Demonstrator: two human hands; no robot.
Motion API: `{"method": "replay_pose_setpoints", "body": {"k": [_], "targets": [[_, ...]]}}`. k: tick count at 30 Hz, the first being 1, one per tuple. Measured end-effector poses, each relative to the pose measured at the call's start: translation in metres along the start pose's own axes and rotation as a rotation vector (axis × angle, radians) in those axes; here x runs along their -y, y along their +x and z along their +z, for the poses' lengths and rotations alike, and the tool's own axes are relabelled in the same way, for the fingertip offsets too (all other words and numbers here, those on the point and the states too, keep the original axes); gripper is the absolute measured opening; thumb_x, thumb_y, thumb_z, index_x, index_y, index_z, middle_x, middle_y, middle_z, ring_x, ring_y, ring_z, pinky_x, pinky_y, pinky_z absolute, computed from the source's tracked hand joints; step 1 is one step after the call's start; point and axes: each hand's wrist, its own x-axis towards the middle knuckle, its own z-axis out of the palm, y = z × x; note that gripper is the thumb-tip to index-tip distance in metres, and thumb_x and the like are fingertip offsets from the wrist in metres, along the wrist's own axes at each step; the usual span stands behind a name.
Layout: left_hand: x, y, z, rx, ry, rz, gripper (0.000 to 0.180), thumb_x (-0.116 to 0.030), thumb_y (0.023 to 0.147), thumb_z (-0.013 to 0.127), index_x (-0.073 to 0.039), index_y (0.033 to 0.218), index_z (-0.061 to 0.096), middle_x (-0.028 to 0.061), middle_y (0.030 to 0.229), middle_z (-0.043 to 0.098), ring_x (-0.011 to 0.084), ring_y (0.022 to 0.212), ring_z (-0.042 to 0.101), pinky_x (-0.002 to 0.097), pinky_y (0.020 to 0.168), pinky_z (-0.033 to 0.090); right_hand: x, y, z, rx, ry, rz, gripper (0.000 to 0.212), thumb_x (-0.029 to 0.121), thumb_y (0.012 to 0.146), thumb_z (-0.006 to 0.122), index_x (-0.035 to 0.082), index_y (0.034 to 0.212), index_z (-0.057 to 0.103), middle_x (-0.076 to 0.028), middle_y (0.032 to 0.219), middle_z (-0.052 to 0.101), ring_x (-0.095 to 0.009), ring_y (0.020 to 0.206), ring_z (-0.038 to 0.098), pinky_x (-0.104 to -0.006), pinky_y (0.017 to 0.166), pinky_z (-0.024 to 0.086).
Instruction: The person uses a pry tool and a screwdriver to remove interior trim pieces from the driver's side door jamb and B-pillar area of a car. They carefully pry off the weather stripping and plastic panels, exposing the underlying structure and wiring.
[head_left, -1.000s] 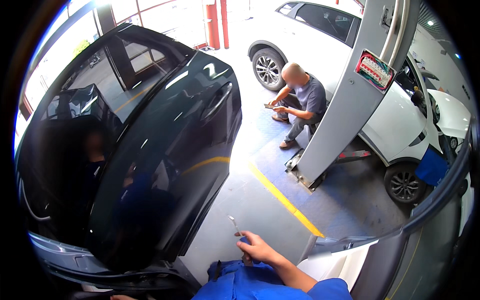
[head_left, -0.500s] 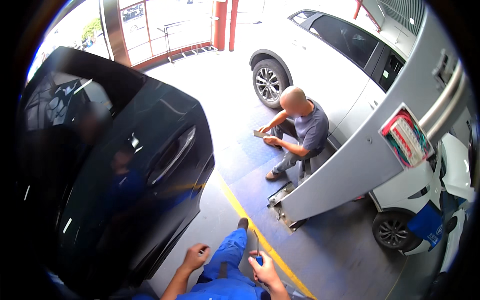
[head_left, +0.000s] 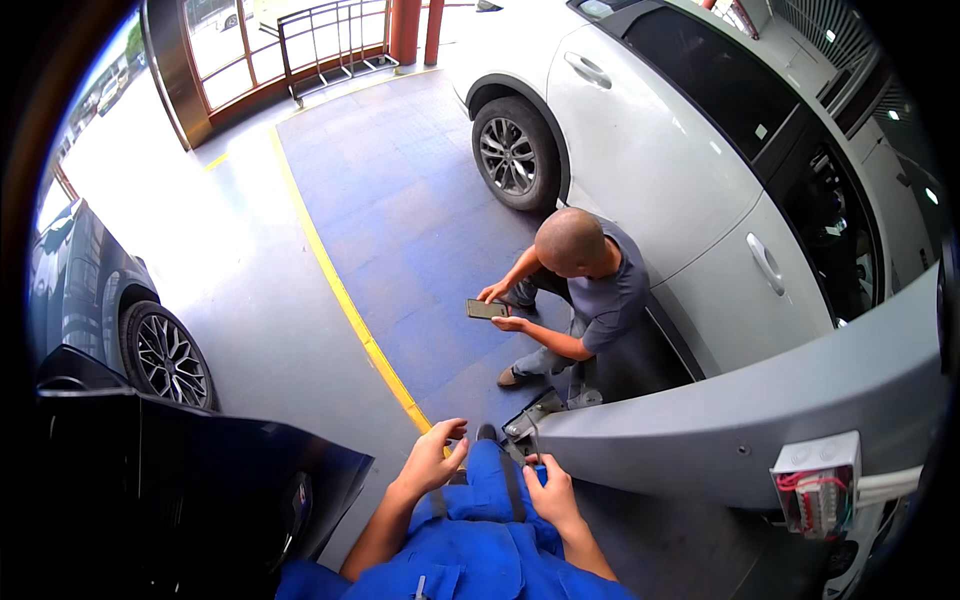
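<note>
"Checking my view: what's the right hand [head_left: 553, 494] grasping?"

"I see the tool [head_left: 541, 474] in it, blue handle, between five and six o'clock, shaft toward twelve."

"And my left hand [head_left: 434, 458]?"

"Unclenched, fingers loosely curled, just past six. Door [head_left: 220, 455] at eight, post [head_left: 690, 430] at four, white car [head_left: 670, 190] at two."

We see a tool handle [head_left: 541, 473] in the same blue as our overalls [head_left: 470, 560], whose legs bear dark bands [head_left: 513, 490]. A yellow line [head_left: 355, 318] edges the blue floor [head_left: 390, 180]. The post [head_left: 650, 448] is grey, its box [head_left: 822, 454] white with red wires [head_left: 795, 481]. We note a white car [head_left: 640, 130], a near-black car door [head_left: 235, 460], red pillars [head_left: 405, 35] and a seated person's slate-grey shirt [head_left: 622, 285].
</note>
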Motion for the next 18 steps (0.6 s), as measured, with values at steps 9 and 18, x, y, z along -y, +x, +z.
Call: {"method": "replay_pose_setpoints", "body": {"k": [9, 18], "targets": [[0.027, 0.093, -0.054, -0.220, -0.256, -0.563, 0.037, -0.011, 0.095, 0.069, 0.003, 0.129, 0.061, 0.0202, 0.115, 0.072, 0.0268, 0.108, 0.071, 0.0367, 0.095, 0.055, 0.058, 0.276, 0.114, 0.804, -0.074, -0.299, 0.036, 0.019, 0.096, 0.060, 0.001, 0.127, 0.054, -0.029, 0.108, 0.070, -0.047, 0.102, 0.067, -0.0530, 0.087, 0.053], [0.028, 0.210, -0.165, -0.668, -0.032, -0.765, 0.039, -0.010, 0.097, 0.065, 0.003, 0.133, 0.059, 0.0229, 0.120, 0.068, 0.0302, 0.109, 0.069, 0.0390, 0.094, 0.055, 0.178, 0.442, 0.211, 1.264, -0.049, -0.386, 0.036, 0.013, 0.093, 0.057, 0.004, 0.128, 0.052, -0.028, 0.097, 0.069, -0.047, 0.093, 0.067, -0.0548, 0.080, 0.054]]}}
